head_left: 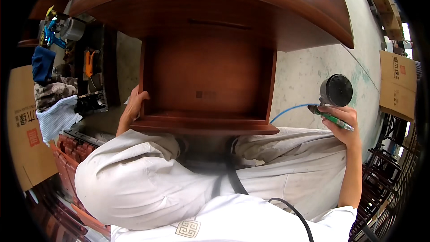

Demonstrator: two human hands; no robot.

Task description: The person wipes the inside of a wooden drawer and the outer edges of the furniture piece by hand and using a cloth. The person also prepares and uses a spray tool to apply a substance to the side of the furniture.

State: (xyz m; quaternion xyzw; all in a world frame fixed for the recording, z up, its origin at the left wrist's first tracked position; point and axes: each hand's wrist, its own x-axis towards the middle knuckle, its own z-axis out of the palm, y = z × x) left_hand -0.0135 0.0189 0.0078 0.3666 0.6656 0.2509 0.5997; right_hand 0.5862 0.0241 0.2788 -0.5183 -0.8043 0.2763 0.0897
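A reddish-brown wooden drawer (204, 126) is pulled out toward me from a glossy wooden cabinet (215, 0). Its floor is bare except for a small dark printed mark. My left hand (133, 102) grips the drawer's left side near the front corner, thumb at the edge; the other fingers are partly hidden. Off to the right, apart from the drawer, my right hand (342, 118) is closed round a green air tool (336, 120) with a round black head (337, 90). A thin blue hose (291, 108) runs from the tool behind the drawer's front right corner.
To the left, a dark stand holds a blue spray gun with a metal cup (74, 29), an orange-handled tool (89, 62) and several cloths (56, 114). Cardboard boxes (398, 83) stand at the right. A black cord (293, 210) crosses my lap. Stacked wooden parts lie at both lower sides.
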